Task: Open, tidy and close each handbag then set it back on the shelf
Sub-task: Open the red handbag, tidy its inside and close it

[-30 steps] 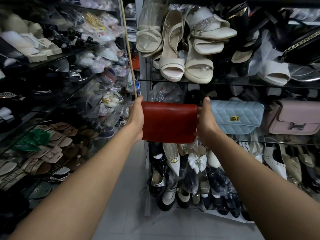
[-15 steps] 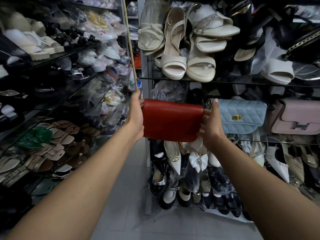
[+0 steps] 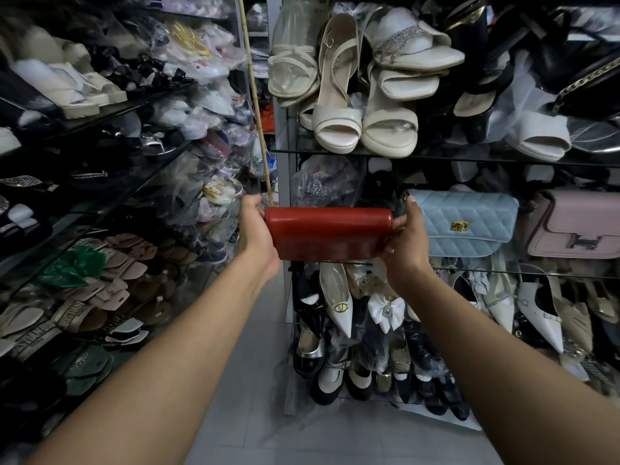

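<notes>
**Red handbag closed and level at the shelf: the set-down step**

I hold the red handbag [image 3: 330,234] at the centre of the frame, one hand on each short end. My left hand [image 3: 256,229] wraps its left end with the fingers curled behind it. My right hand [image 3: 407,243] pinches the right end, thumb up along the edge. The flap looks closed, so I judge the opening and tidying of this bag done and the put-back in hand.

The bag's bottom edge sits right at the front lip of the glass shelf [image 3: 523,272]. I cannot tell whether it rests on the glass or hangs just above it. The next move, as I read it, calls for sliding the bag back level into the gap left of the blue bag [image 3: 466,223], which my right hand almost touches. Then both hands let go together so it stands upright.

The red handbag is a smooth, slightly glossy, boxy rectangle with a rounded top edge, and it looks stiff enough to stand alone. The blue bag is soft and diamond-quilted, with a small gold clasp [image 3: 459,226]. The pink bag [image 3: 577,226] at mid right is matte, with a metal buckle. The shelf is thin and slick, so a tilted set-down could slip.
</notes>
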